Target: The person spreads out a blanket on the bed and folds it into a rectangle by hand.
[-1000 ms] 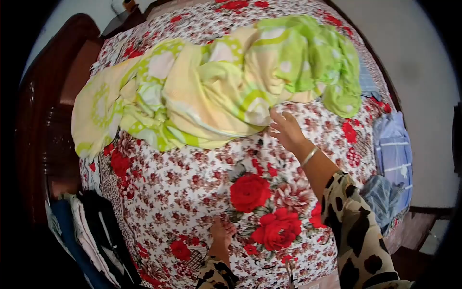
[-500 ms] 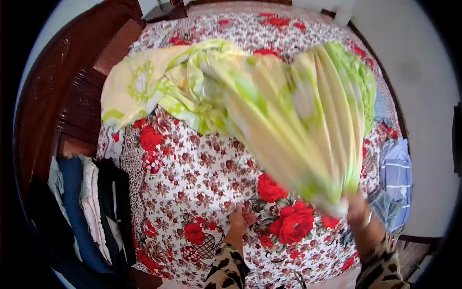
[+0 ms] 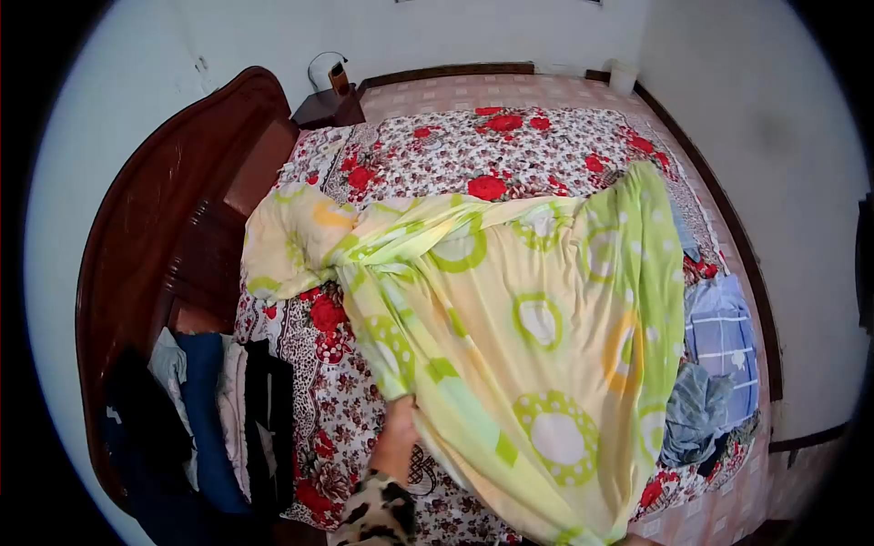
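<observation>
A large yellow and green bed sheet (image 3: 492, 337) with circle prints lies bunched and partly spread over the bed, its near part drawn toward me. My left hand (image 3: 399, 423) grips its left edge; the fingertips are hidden by the fabric. At the bottom edge of the view only a sliver of my right hand (image 3: 637, 540) shows, where the gathered near end of the sheet comes together. Beneath lies a white bedspread (image 3: 419, 150) with red roses.
Folded clothes (image 3: 208, 409) stand in a row by the dark wooden headboard (image 3: 182, 182). A blue checked cloth (image 3: 724, 328) and a crumpled grey-blue garment (image 3: 696, 409) lie on the bed's right side. A nightstand (image 3: 328, 107) is at the far left, a white bin (image 3: 623, 77) in the far corner.
My left hand has moved left and taken hold of the sheet's edge. My right hand has come down toward me, spreading the sheet across the near bed. The camera view has tilted up.
</observation>
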Action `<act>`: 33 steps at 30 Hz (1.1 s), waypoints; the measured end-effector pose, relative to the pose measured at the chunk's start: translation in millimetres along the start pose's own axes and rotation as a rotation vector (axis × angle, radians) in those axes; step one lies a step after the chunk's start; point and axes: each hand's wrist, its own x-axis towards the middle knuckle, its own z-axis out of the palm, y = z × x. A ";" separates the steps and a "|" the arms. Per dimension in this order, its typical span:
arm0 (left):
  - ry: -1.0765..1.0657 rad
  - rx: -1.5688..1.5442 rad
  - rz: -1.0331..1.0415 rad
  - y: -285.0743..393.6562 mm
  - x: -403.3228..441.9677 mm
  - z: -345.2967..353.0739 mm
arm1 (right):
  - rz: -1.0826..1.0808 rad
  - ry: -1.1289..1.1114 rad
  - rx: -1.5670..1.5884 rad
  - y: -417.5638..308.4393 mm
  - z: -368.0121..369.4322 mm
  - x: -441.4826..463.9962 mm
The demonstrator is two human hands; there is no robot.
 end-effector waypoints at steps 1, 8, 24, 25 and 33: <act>-0.075 0.065 0.045 19.3 -25.8 1.7 | -0.016 0.004 0.051 10.1 -4.7 -1.4; 0.268 0.082 -0.260 42.7 -287.6 -67.0 | -0.187 0.108 0.583 109.3 -81.2 37.6; 0.404 -0.332 -0.273 34.8 -362.3 -56.2 | -1.260 0.041 0.742 -84.9 -126.0 208.8; 0.376 -0.351 -0.279 34.4 -363.2 -51.8 | -1.293 0.042 0.588 -119.9 -141.2 190.4; -0.184 -0.504 -0.518 0.1 -313.3 -1.2 | -1.642 0.245 -0.024 -372.6 -41.7 -174.2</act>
